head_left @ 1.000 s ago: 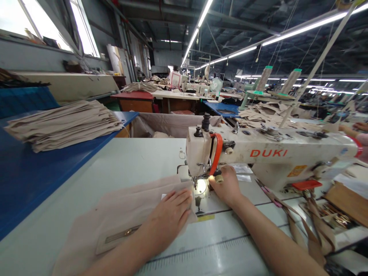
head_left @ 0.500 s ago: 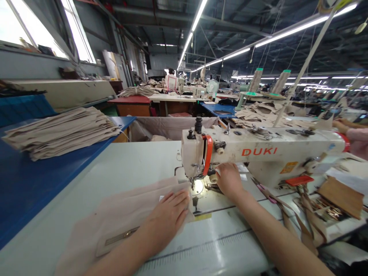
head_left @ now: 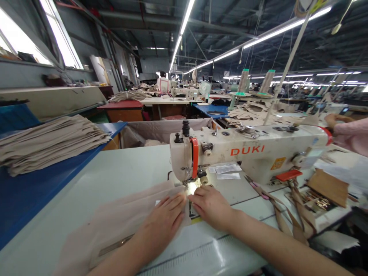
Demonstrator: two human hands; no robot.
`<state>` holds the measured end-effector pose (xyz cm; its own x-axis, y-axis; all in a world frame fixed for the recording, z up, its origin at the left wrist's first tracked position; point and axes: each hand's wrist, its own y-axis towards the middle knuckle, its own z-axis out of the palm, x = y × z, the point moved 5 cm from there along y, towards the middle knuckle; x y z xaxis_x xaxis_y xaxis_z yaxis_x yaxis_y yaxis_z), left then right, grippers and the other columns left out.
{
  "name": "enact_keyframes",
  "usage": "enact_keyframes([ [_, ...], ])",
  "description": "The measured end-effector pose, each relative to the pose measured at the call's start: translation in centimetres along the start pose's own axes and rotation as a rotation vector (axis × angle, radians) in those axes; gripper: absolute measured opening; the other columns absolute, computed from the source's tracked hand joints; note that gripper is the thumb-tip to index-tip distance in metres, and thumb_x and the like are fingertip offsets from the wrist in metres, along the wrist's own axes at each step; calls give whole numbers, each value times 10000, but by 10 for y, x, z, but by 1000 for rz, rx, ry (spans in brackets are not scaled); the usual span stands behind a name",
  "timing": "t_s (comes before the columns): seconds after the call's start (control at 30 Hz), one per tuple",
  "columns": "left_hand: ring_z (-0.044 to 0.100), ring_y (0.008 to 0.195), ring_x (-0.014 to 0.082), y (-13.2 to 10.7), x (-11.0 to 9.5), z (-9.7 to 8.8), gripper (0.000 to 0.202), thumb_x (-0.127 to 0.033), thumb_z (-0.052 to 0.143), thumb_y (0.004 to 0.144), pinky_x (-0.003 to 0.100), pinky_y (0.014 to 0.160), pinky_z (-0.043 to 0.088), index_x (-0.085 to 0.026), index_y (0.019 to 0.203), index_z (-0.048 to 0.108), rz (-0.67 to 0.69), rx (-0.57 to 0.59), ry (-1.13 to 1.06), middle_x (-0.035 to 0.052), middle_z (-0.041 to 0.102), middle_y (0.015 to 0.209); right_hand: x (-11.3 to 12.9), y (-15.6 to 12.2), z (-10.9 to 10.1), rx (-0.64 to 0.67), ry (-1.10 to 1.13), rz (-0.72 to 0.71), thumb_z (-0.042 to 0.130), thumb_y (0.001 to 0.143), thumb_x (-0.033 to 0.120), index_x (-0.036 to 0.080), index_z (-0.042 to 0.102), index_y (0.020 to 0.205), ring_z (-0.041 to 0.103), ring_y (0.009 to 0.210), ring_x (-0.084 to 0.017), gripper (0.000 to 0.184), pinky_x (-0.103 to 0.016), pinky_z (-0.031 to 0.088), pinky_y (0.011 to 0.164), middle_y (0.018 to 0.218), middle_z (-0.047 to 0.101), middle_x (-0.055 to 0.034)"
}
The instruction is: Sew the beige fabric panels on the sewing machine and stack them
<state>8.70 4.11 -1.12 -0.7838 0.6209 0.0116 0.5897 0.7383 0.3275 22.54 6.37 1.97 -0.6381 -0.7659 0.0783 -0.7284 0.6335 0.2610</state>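
Observation:
My left hand (head_left: 165,220) lies flat, fingers outstretched, on a beige fabric piece (head_left: 112,211) with a zipper (head_left: 115,246) set in it. A small white tag (head_left: 157,202) shows beside those fingers. At the fabric's right edge, just in front of the lit needle area, my right hand (head_left: 211,205) has its fingers drawn together; whatever they pinch is hidden. The sewing machine (head_left: 218,153) stands over both hands. White labels (head_left: 227,169) lie on its bed, behind my right hand.
Stacked beige cloth pieces (head_left: 51,142) rest on the blue table (head_left: 57,182) at left. To the right are pink-handled scissors (head_left: 258,188), fabric straps (head_left: 301,212) and a tray of metal parts (head_left: 322,222). A co-worker's pink sleeve (head_left: 352,134) shows at far right.
My right hand has come from the white labels under the machine arm, down and left to the fabric edge. My left hand stays on the fabric. The view has turned slightly right.

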Motion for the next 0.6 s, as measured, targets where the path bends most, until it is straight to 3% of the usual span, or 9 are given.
enact_keyframes([
  [0.37,620,1130,224,6,4,2,370,-238,406,934,387,975,509,-154,1238,599,19,-41,35,104,667,1225,-7,4,13,-94,-43,-37,521,947,185,178,654,935,508,825,-190,134,-292,389,739,849,607,-44],
  [0.6,621,1121,212,12,8,1,377,-254,371,950,382,989,500,-155,1237,595,40,-70,34,98,671,1215,-8,6,13,-84,-44,-17,512,947,188,177,649,959,496,778,-185,138,-299,376,725,840,607,-41],
])
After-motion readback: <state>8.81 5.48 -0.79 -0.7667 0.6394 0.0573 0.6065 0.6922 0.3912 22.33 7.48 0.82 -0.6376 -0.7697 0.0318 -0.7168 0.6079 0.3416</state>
